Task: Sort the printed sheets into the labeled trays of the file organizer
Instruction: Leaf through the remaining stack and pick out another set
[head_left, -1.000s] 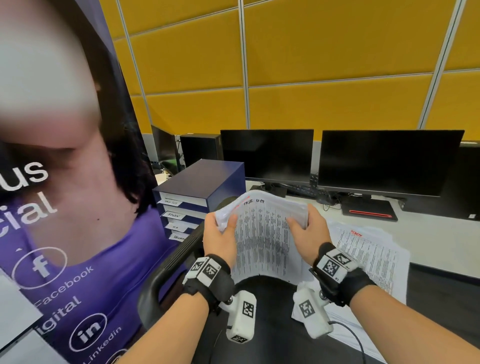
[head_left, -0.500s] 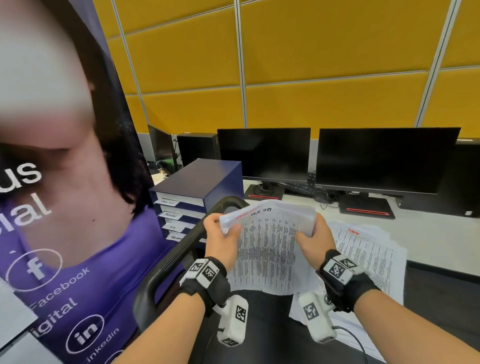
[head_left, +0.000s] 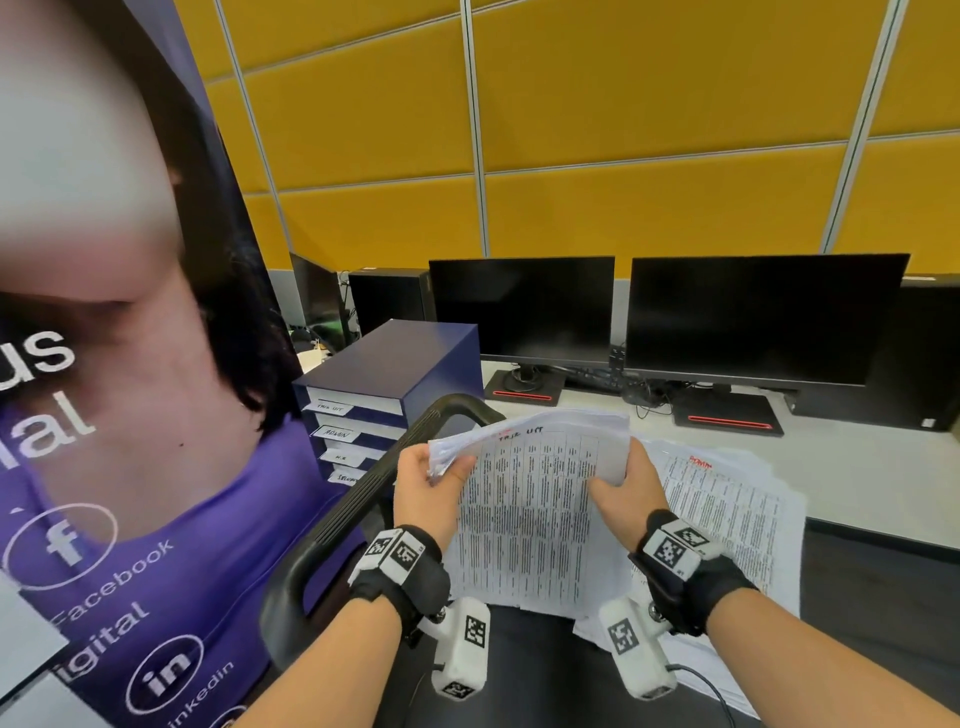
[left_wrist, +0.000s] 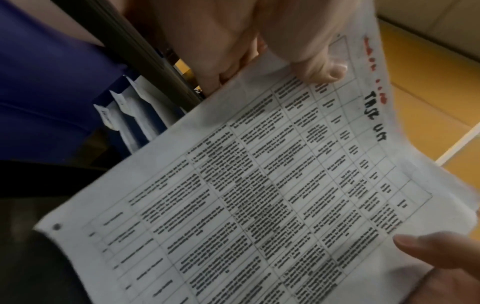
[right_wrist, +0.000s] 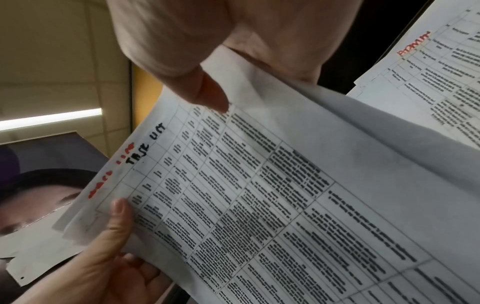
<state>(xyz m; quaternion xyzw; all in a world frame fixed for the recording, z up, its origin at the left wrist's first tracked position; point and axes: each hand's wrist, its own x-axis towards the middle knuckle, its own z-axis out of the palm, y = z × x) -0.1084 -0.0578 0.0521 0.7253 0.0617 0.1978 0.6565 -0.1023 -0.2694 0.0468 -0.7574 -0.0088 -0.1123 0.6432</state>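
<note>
I hold a bundle of printed sheets (head_left: 524, 514) upright in front of me, its front page a table with a black handwritten heading. My left hand (head_left: 441, 470) pinches the top left corner, thumb (left_wrist: 322, 70) on the page (left_wrist: 259, 195). My right hand (head_left: 610, 478) pinches the top right corner, thumb (right_wrist: 207, 94) on the front of the page (right_wrist: 285, 195). The dark blue file organizer (head_left: 415, 364) stands to the left beyond the hands, with labelled trays (head_left: 332, 434) facing me.
A loose pile of sheets (head_left: 727, 504) headed in red lies on the white desk (head_left: 857, 467) to the right. Two dark monitors (head_left: 753, 317) stand behind. A black curved chair frame (head_left: 363, 499) runs between me and the organizer. A tall printed banner (head_left: 130, 467) fills the left.
Both hands keep hold of the bundle. It has risen a little, and its top edge bends over more than a second ago.
</note>
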